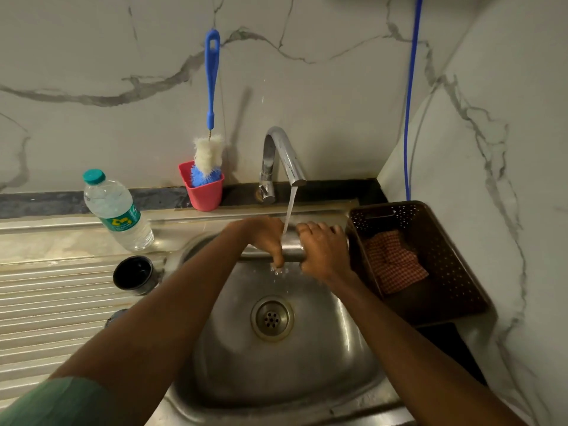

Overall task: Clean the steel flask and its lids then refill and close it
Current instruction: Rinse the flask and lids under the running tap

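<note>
I hold the steel flask (pixel 290 249) lying sideways over the sink (pixel 276 373), under the running tap (pixel 284 155). Water falls onto its middle. My right hand (pixel 324 250) grips its right part. My left hand (pixel 264 239) wraps the left part, fingers curled down over it. Most of the flask is hidden by my hands. A dark cup-shaped lid (pixel 133 274) stands on the ribbed drainboard at the left. Another small dark piece (pixel 115 316) shows partly behind my left forearm.
A plastic water bottle (pixel 118 210) with a green cap stands left of the sink. A red cup (pixel 204 189) holds a blue-handled bottle brush (pixel 210 118). A brown basket (pixel 430 259) with a checked cloth (pixel 393 262) sits at the right.
</note>
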